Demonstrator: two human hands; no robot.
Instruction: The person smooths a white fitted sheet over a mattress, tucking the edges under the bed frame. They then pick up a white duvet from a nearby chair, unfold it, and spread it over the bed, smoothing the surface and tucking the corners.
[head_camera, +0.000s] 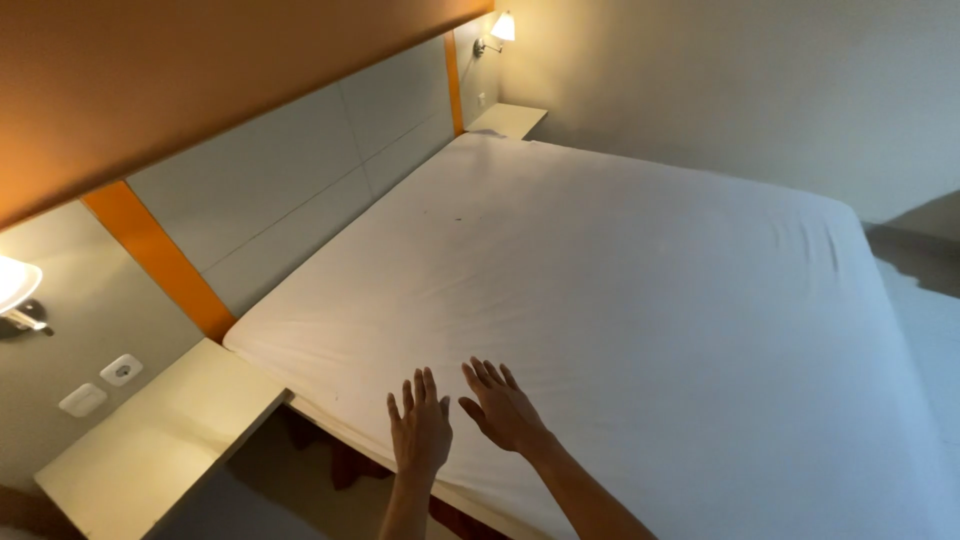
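A wide bed covered by a smooth white sheet (620, 290) fills the middle of the head view. My left hand (420, 432) hovers palm down over the sheet's near edge, fingers spread, holding nothing. My right hand (503, 405) lies just to its right, also flat with fingers apart, at or just above the sheet near the same edge. The two hands are close together but apart. Whether they press the sheet I cannot tell.
A pale bedside shelf (160, 440) stands at the near left under a lit wall lamp (15, 290) and two wall sockets (100, 385). A second shelf (508, 120) and lamp (498, 30) sit at the far corner. A grey and orange headboard (290, 190) runs along the left.
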